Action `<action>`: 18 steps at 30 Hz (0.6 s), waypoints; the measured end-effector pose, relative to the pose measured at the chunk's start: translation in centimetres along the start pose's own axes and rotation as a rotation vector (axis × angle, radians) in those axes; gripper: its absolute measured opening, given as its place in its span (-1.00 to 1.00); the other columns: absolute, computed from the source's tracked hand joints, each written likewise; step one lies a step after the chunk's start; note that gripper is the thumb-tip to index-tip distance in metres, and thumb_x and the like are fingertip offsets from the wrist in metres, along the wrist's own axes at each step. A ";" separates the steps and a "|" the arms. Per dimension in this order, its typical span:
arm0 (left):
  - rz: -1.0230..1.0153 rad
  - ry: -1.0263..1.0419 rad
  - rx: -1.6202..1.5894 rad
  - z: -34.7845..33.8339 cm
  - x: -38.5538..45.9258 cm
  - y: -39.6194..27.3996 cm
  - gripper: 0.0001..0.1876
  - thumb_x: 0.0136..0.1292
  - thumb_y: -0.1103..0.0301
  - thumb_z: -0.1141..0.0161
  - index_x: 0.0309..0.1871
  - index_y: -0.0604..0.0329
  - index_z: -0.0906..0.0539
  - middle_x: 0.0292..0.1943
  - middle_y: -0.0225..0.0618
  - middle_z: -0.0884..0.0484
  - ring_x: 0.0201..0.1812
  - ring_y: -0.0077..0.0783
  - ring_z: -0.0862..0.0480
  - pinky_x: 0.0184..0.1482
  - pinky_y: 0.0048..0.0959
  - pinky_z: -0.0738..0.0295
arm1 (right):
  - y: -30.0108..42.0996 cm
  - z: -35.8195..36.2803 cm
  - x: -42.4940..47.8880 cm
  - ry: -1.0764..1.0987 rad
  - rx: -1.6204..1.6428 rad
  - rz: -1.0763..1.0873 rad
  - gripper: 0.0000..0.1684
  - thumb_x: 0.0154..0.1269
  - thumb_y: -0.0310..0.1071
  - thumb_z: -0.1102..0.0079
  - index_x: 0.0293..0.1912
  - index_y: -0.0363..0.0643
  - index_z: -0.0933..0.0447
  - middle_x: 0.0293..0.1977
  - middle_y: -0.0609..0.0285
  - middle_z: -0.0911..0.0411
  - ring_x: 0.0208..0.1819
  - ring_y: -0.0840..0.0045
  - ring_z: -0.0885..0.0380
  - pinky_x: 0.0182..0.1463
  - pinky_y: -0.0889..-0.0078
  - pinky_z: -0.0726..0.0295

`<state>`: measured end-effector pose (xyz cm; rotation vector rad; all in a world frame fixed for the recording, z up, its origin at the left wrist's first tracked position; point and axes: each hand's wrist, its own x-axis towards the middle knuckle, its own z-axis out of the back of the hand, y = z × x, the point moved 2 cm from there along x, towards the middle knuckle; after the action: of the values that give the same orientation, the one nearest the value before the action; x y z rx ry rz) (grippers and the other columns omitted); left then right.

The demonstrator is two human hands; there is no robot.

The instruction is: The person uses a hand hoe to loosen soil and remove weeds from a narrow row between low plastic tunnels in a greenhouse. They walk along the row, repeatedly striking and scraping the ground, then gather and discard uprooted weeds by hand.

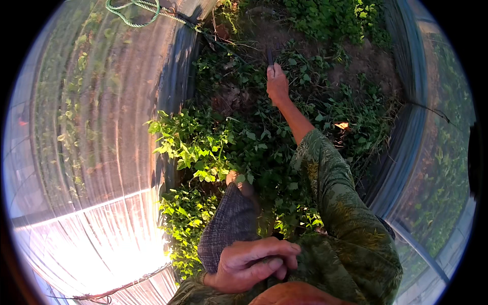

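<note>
My right hand (278, 84) reaches forward, closed around the handle of a long tool (270, 56); its far end lies over the soil and is hard to make out. Cut or flattened green leafy plants (301, 70) lie around that hand. My left hand (255, 263) is held close to my body with its fingers curled, and I cannot tell whether it holds anything. Below it is my knee in dark trousers (228, 225). Leafy plants (202, 148) stand in front of my foot, lit by the sun.
Clear plastic sheeting (99, 133) rises on the left, with a green rope (152, 13) at its top. More sheeting (411, 76) stands on the right, tied by a thin cord (434, 110). Bare soil (366, 61) and dense greenery (320, 19) lie ahead.
</note>
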<state>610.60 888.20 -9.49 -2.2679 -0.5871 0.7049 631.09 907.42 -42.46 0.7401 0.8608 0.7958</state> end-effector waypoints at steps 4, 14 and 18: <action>0.018 -0.007 0.026 0.5 -0.1 -0.5 -0.67 0.36 0.59 0.05 0.17 0.37 -0.45 -0.22 -0.22 -0.60 -0.34 -0.59 -0.58 -0.25 -0.64 -0.49 | -8.0 -3.8 -10.4 0.161 -0.217 -0.017 -0.41 0.48 -0.02 0.24 0.37 -0.05 -0.09 -0.45 0.06 -0.51 -0.55 0.26 -0.43 -0.46 -0.03 -0.37; -0.005 -0.017 -0.036 -0.1 0.0 -0.2 -0.68 0.35 0.58 0.05 0.16 0.38 -0.46 -0.22 -0.21 -0.60 -0.35 -0.59 -0.58 -0.26 -0.64 -0.49 | 1.2 1.1 -1.3 0.015 -0.016 -0.042 -0.39 0.50 0.00 0.30 0.38 -0.08 -0.04 -0.33 0.11 -0.47 -0.54 0.37 -0.38 -0.48 0.04 -0.36; 0.056 -0.058 -0.011 0.4 0.1 -0.6 -0.68 0.35 0.59 0.04 0.15 0.38 -0.47 -0.22 -0.20 -0.60 -0.36 -0.58 -0.59 -0.27 -0.64 -0.50 | -6.2 -4.2 -10.9 0.289 -0.075 -0.096 -0.37 0.48 0.05 0.30 0.41 0.04 0.01 -0.36 0.20 -0.51 -0.55 0.31 -0.39 -0.48 0.04 -0.34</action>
<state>610.33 888.81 -9.36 -2.2885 -0.5585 0.7993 624.77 896.20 -45.44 0.5206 1.1109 0.8565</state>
